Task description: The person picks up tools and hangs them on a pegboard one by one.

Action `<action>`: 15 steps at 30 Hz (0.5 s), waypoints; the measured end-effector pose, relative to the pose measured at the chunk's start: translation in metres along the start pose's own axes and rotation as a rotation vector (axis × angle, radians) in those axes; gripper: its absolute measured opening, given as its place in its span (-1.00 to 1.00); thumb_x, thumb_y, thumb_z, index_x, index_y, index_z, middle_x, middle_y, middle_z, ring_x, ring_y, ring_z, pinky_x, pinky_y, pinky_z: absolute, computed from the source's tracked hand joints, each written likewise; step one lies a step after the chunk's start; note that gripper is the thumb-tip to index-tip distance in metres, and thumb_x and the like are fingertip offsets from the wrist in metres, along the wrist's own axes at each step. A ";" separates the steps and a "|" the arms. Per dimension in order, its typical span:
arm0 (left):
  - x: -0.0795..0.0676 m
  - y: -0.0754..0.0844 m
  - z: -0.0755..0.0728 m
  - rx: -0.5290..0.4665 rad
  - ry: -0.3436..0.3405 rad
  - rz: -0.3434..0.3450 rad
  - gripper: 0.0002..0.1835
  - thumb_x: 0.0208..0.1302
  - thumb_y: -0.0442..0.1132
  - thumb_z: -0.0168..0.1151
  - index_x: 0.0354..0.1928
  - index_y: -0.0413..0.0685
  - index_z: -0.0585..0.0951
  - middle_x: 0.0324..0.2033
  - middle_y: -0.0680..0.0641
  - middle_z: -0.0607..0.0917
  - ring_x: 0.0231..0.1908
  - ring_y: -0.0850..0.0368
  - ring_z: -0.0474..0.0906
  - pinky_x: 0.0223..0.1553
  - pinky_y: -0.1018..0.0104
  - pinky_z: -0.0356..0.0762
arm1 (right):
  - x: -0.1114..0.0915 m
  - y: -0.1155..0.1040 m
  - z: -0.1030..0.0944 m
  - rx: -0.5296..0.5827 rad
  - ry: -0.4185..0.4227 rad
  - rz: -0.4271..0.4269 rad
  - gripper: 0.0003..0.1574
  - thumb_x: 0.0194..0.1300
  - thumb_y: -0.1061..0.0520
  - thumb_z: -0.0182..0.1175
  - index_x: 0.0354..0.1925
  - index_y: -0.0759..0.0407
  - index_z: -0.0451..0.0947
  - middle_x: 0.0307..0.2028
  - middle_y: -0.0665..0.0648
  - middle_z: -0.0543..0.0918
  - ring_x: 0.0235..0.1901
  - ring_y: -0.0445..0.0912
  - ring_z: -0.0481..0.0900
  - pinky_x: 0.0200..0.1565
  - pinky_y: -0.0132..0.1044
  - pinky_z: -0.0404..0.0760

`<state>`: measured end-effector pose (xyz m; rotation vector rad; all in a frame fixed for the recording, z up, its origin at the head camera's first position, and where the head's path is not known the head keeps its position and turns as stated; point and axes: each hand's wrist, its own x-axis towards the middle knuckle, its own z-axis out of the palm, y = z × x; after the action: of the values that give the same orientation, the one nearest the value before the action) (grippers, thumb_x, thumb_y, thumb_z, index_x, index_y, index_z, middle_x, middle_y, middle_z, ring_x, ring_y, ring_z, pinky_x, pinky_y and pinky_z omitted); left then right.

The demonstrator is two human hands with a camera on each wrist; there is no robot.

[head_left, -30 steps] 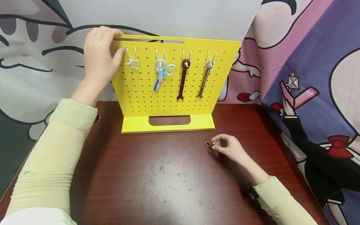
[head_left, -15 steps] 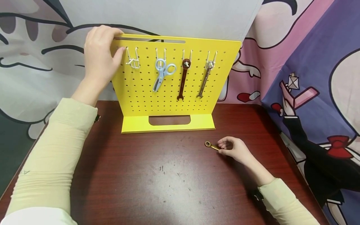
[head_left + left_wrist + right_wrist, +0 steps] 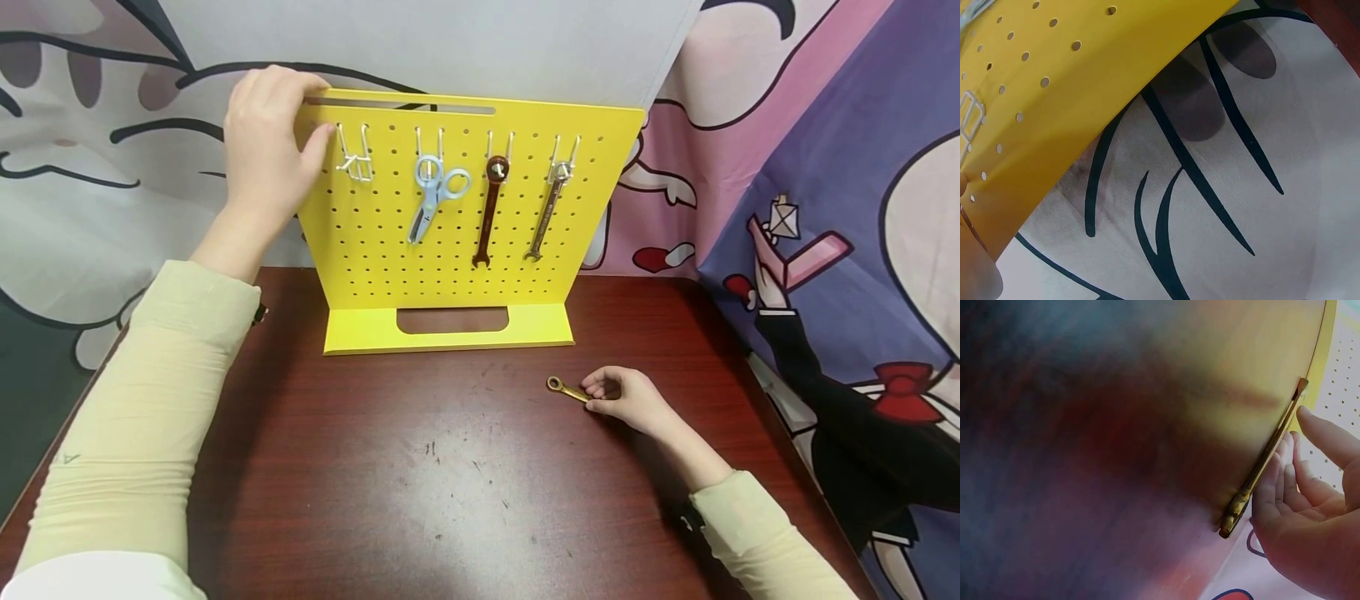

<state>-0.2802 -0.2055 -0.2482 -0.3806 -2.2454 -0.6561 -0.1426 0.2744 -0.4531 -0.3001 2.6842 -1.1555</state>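
Note:
My left hand (image 3: 273,137) grips the top left corner of a yellow pegboard (image 3: 450,275); its fingers go behind the top edge and the thumb lies on the front. In the left wrist view only a bit of that hand (image 3: 975,269) shows at the lower left. A small gold ratchet wrench (image 3: 567,389) lies on the table right of the board's foot. My right hand (image 3: 626,398) is at the wrench's right end, thumb and loosely bent fingers apart. In the right wrist view its fingertips are right beside the wrench (image 3: 1266,459).
White hooks hold light blue scissors (image 3: 429,196), a dark red wrench (image 3: 489,212) and a silver wrench (image 3: 545,212) on the board. The leftmost hook (image 3: 355,158) carries nothing. Cartoon-printed cloth (image 3: 810,167) hangs behind and at the right of the brown table (image 3: 375,467).
My right hand has shifted right along the wrench, so more of its shaft shows; the wrench's ring end has stayed in place. The left hand has not moved.

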 end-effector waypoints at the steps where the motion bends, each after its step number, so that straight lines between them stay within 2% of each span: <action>1: 0.000 0.000 0.000 0.000 0.000 -0.001 -0.65 0.51 -0.27 0.28 0.25 -0.19 0.64 0.17 -0.23 0.70 0.25 -0.21 0.52 0.57 0.13 0.25 | 0.000 0.001 0.000 -0.010 -0.002 -0.001 -0.64 0.14 0.40 0.51 -0.08 0.45 0.70 -0.23 0.29 0.80 -0.31 -0.32 0.64 -0.19 -0.51 0.67; 15: 0.000 0.000 0.001 -0.001 0.008 -0.002 -0.66 0.51 -0.27 0.27 0.24 -0.19 0.64 0.15 -0.25 0.70 0.24 -0.22 0.52 0.57 0.13 0.26 | 0.002 0.000 0.004 -0.085 -0.015 -0.012 -0.74 0.13 0.40 0.51 -0.18 0.34 0.71 -0.36 0.14 0.74 -0.36 -0.24 0.59 -0.26 -0.50 0.60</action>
<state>-0.2805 -0.2049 -0.2483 -0.3759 -2.2377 -0.6591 -0.1434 0.2706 -0.4562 -0.3377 2.7270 -1.0400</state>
